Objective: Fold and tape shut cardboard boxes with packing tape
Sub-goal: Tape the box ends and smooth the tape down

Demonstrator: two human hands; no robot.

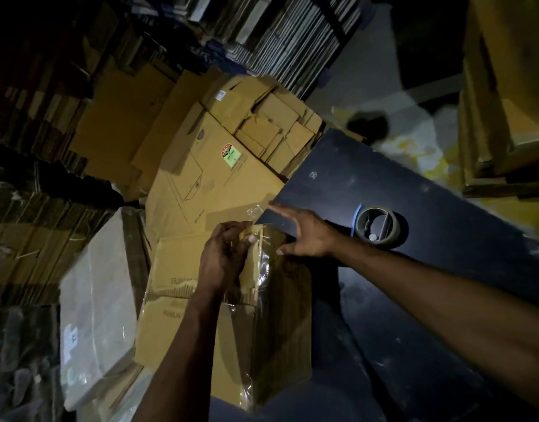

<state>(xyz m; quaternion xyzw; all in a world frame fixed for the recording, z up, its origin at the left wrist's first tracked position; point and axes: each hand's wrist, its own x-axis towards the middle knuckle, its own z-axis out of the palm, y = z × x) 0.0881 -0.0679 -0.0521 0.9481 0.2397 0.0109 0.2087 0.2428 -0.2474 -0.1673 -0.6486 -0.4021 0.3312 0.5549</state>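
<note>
Head view: I count one box (pixel 225 300), one tape roll (pixel 379 226).
Left hand (pixel 224 257) grips the box's corner; right hand (pixel 304 233) hovers with fingers spread.

Dim storeroom: dark table (pixel 414 300), grey floor (pixel 384 65), stacked flat cardboard (pixel 292 32) behind.

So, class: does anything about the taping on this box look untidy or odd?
Yes. The clear tape down the box is wrinkled, and its loose end sticks up crumpled beyond the box edge, between the left hand and right hand.
</note>
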